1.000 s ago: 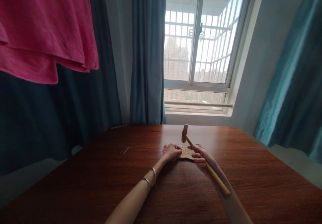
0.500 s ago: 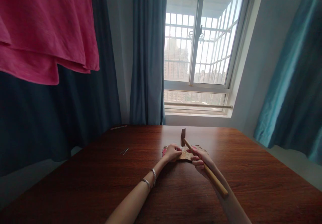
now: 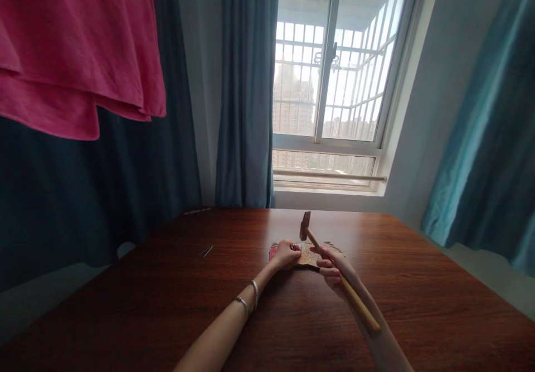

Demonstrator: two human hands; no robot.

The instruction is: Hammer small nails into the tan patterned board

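Note:
My right hand point(image 3: 331, 266) is closed around the wooden handle of a hammer point(image 3: 358, 304), whose head is raised just above my left fingertips. My left hand point(image 3: 287, 252) is closed in a pinch on a thin metal pin point(image 3: 301, 246), held upright and only partly visible. Beneath both hands lies a flat tan board point(image 3: 310, 257) dotted with small holes or marks. Toothed slots run along its far right edge, and a pink patterned part point(image 3: 273, 251) shows at its left end. My fingers cover some of the board.
Two thin metal pins point(image 3: 206, 251) lie on the brown wooden table point(image 3: 234, 232) to the left. A small slim item point(image 3: 197, 211) rests by the table's far left edge. A pink cloth point(image 3: 83, 54) hangs at upper left, in front of dark curtains. Beyond the table is a barred window point(image 3: 326, 82).
The hammer head has tilted slightly and shifted a little in my right hand's grip area. My left hand stays nearly still at the board.

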